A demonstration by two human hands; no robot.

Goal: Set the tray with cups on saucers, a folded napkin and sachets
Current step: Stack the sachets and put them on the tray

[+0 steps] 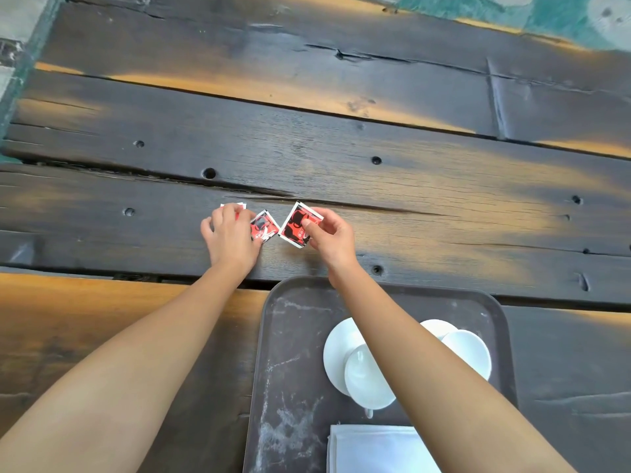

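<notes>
A dark brown tray [293, 336] lies at the near right of the table. On it stand two white cups on saucers: one cup [365, 380] left of my right forearm, the other cup [469, 351] to its right. A folded white napkin [372, 448] lies at the tray's near edge. Beyond the tray, my right hand [329, 238] pinches a red, black and white sachet [297, 225]. My left hand [230, 237] rests on the table, fingers on a second sachet [262, 227], while a third sachet [239, 206] peeks out behind its fingers.
The table [341, 148] is made of dark, worn wooden planks with cracks and bolt holes. Its far edge runs along the top of the view, with a green floor [512, 11] beyond it.
</notes>
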